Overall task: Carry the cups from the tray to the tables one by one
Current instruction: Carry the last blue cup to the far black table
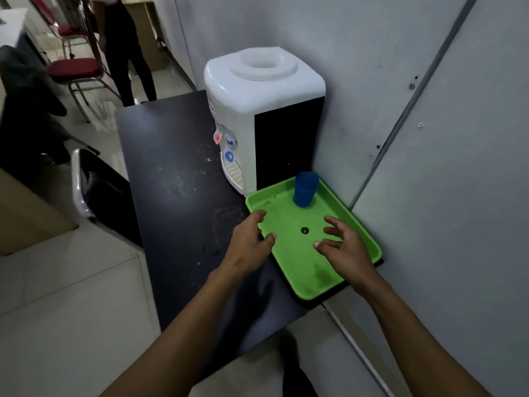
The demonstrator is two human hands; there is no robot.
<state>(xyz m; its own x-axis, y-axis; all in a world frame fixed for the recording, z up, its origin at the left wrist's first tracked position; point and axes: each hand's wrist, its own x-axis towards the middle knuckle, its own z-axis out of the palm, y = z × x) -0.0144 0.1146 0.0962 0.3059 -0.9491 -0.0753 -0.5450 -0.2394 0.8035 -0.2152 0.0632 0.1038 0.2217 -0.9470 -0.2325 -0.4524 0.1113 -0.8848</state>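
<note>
A single blue cup (305, 189) stands upright at the far end of a green tray (297, 270), which lies on the right end of a dark table (177, 179) against the wall. My left hand (249, 243) hovers over the tray's left rim, fingers spread and empty. My right hand (345, 249) is above the middle of the tray, fingers apart, holding nothing. Both hands are short of the cup and touch nothing I can make out.
A white water dispenser (257, 110) stands on the table just behind the tray. A black chair (100, 190) sits at the table's left side. Red-seated chairs (73, 68) and a standing person (126, 50) are farther back. A grey wall (429, 138) closes the right side.
</note>
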